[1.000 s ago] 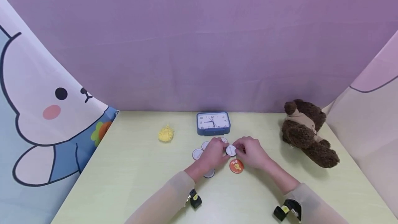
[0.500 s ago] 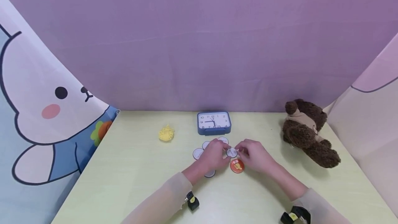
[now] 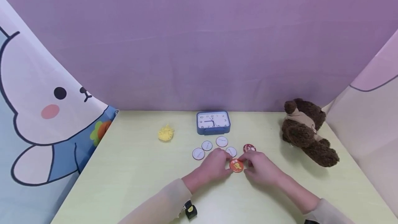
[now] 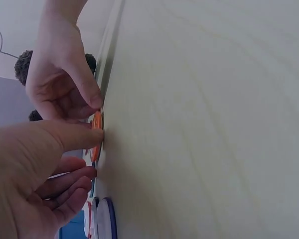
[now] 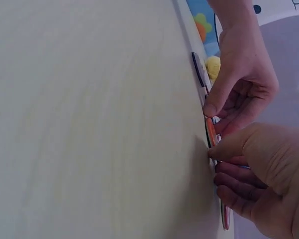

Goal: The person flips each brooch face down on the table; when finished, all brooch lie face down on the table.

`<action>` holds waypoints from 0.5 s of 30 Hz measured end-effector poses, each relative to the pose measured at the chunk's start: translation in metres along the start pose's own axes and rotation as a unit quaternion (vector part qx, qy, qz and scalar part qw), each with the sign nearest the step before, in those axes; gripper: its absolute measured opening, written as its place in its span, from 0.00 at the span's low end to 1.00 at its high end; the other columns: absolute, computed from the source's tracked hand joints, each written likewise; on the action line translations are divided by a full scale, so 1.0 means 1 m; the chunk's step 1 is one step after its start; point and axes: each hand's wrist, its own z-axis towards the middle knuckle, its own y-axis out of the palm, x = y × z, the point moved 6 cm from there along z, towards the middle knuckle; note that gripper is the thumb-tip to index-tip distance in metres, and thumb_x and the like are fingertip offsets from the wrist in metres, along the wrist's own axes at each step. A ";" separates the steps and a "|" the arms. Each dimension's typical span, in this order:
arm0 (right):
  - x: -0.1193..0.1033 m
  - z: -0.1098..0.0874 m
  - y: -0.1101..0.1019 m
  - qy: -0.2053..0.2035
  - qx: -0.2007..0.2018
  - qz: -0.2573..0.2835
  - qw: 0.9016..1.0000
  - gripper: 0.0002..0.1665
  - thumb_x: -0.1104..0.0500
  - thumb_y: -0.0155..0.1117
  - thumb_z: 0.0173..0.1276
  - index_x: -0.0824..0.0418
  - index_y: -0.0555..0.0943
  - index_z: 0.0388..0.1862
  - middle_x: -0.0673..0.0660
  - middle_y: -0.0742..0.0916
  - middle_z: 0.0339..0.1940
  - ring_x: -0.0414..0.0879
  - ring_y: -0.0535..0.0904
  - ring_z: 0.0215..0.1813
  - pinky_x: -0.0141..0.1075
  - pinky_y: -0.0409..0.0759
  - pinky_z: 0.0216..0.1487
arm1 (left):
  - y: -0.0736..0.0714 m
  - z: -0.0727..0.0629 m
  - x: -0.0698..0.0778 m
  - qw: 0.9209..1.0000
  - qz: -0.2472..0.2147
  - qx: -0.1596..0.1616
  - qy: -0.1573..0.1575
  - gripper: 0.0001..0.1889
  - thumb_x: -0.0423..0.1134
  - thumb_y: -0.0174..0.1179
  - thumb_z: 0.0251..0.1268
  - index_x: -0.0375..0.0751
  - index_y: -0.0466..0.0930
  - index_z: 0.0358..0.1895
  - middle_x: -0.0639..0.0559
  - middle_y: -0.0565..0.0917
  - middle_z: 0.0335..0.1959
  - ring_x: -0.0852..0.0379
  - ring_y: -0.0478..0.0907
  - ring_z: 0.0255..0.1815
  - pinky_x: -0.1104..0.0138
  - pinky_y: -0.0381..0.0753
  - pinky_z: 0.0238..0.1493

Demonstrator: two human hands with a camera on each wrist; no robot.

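An orange round badge (image 3: 236, 165) with a yellow figure lies face up on the table between my hands. My left hand (image 3: 215, 166) pinches its left edge with thumb and forefinger. From the opposite side my right hand (image 3: 262, 169) holds the right edge, thumb low and forefinger at the top. Both thumbs meet the orange rim in the left wrist view. Just beyond the fingertips lies a white-faced disc (image 3: 231, 151). A red badge (image 3: 249, 147) sits behind my right forefinger, partly covered by it. The left hand hides some of the table below it.
More white discs (image 3: 198, 154) lie in a loose group left of the hands. Behind them stands a blue clock (image 3: 213, 123). A yellow fuzzy ball (image 3: 166, 133) is at the left, and a brown teddy bear (image 3: 306, 132) lies at the right.
Both hands have left the small white disc, which now lies on the table, and come nearer to the orange badge. The red badge has come into view beside the right hand.
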 end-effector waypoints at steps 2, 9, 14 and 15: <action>-0.002 -0.001 0.002 -0.012 0.013 -0.005 1.000 0.18 0.72 0.72 0.58 0.62 0.89 0.48 0.50 0.89 0.37 0.37 0.78 0.37 0.30 0.80 0.38 | 0.001 0.001 0.002 1.000 0.005 -0.001 0.002 0.12 0.43 0.77 0.63 0.44 0.93 0.48 0.55 0.93 0.39 0.61 0.84 0.40 0.69 0.85 0.54; -0.005 -0.007 0.002 -0.039 0.068 -0.001 0.997 0.15 0.71 0.75 0.61 0.61 0.90 0.46 0.49 0.87 0.32 0.32 0.77 0.34 0.28 0.81 0.35 | -0.001 -0.001 0.005 0.999 0.010 0.009 0.033 0.10 0.44 0.73 0.69 0.47 0.93 0.49 0.56 0.94 0.39 0.64 0.85 0.38 0.74 0.84 0.49; 0.000 -0.012 0.003 0.016 0.089 0.052 0.995 0.10 0.69 0.75 0.65 0.58 0.90 0.44 0.44 0.87 0.31 0.29 0.78 0.33 0.28 0.82 0.34 | -0.005 -0.008 0.001 0.998 -0.045 0.033 0.027 0.08 0.41 0.69 0.73 0.46 0.93 0.50 0.55 0.94 0.39 0.66 0.86 0.36 0.78 0.83 0.43; 0.001 -0.013 0.004 0.032 0.088 0.066 0.993 0.09 0.68 0.75 0.66 0.58 0.90 0.43 0.44 0.88 0.31 0.29 0.78 0.32 0.28 0.82 0.34 | -0.006 -0.010 0.000 0.997 -0.056 0.040 0.023 0.08 0.39 0.69 0.73 0.45 0.93 0.49 0.54 0.94 0.40 0.66 0.87 0.37 0.78 0.83 0.43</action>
